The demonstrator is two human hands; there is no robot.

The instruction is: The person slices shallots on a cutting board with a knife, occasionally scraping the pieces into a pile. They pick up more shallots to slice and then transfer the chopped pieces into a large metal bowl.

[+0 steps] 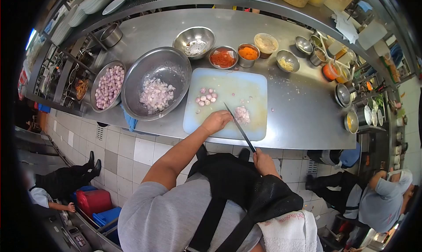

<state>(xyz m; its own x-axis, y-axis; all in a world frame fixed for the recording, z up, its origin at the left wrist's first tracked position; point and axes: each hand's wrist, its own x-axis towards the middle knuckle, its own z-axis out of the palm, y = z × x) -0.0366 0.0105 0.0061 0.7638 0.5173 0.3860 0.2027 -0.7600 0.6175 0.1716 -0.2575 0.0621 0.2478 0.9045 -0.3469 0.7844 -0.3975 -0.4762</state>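
Note:
My right hand (pixel 265 162) is closed around the handle of a knife (pixel 239 128), whose blade slants up and left over the cutting board (pixel 198 124). Close to the left side of the blade, my left hand (pixel 218 122) rests on the board with its fingers bent together; whatever they hold is hidden. Just right of the blade lies a small heap of chopped shallots (pixel 242 115). Several whole peeled shallots (pixel 206 96) sit in a group on the board's left half, above my left hand.
Left of the board stand a large metal bowl (pixel 178 71) with sliced shallots and a bowl of whole shallots (pixel 109 87). Behind it are a metal bowl (pixel 194 42), red strips (pixel 223 57) and an orange ingredient (pixel 248 53). Other people (pixel 382 199) are at both sides.

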